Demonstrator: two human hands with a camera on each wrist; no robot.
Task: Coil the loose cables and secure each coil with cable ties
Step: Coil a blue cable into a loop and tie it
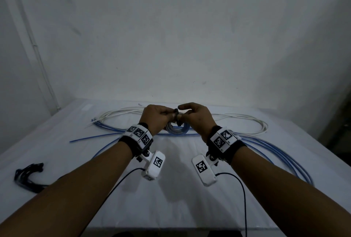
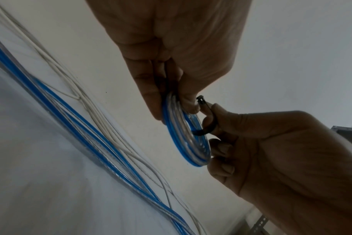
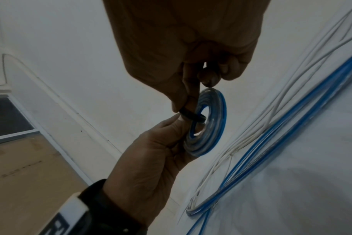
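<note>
A small coil of blue and clear cable [image 1: 175,130] hangs above the table between both hands. My left hand [image 1: 167,117] grips the coil's upper edge [image 2: 183,136] with curled fingers and thumb. A black cable tie [image 2: 208,125] loops through the coil's hole, and its head [image 2: 200,99] sticks up beside my left thumb. My right hand [image 1: 185,115] pinches the tie [image 3: 191,116] between thumb and forefinger right next to the coil [image 3: 209,127]. In the head view the hands hide most of the tie.
Loose blue cables [image 1: 275,153] sprawl over the right and far side of the white table [image 1: 171,208], and loose white cables [image 1: 247,121] lie behind them. A bunch of black cable ties [image 1: 28,176] lies near the table's left edge. A wall stands behind the table.
</note>
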